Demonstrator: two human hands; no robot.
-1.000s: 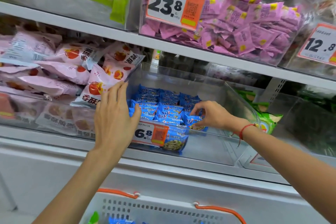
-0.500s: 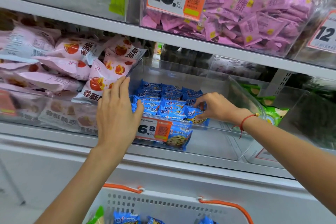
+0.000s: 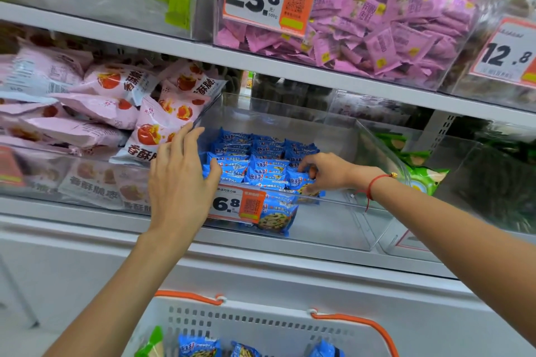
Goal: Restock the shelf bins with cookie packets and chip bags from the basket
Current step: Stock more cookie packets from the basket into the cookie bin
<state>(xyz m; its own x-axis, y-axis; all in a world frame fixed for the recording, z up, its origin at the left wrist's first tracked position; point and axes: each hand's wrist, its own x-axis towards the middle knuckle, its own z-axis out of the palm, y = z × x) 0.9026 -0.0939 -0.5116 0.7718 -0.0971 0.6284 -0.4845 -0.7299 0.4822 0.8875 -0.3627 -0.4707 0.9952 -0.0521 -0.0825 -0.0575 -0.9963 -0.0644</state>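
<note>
our left hand (image 3: 179, 180) lies flat with fingers straight and together, pressed against the left side of the blue cookie packets (image 3: 255, 162), its palm over the front wall of the clear bin (image 3: 333, 220). our right hand (image 3: 324, 172) is at the right end of the front row, fingers curled down onto the last packet (image 3: 304, 187) there and pinching its top edge (the thumb is hidden behind the packet, so we cannot tell how deep the grip goes).

the packets stand in tidy rows between our two hands, filling only the left part of the bin; everything to the right of the right hand is bare plastic. more blue packets wait in the white basket (image 3: 261, 319) below our wrists, beside a green bag (image 3: 150, 342).

to do this well, we judge the left hand should act as a stop while the right nudges the end packet upright and snug against its neighbours, so the row does not topple into the open space. press gently, since these wrappers crush and slide. beyond the left hand, the pink bags (image 3: 162, 124) lean on the bin's wall, so we should not push that way.
</note>
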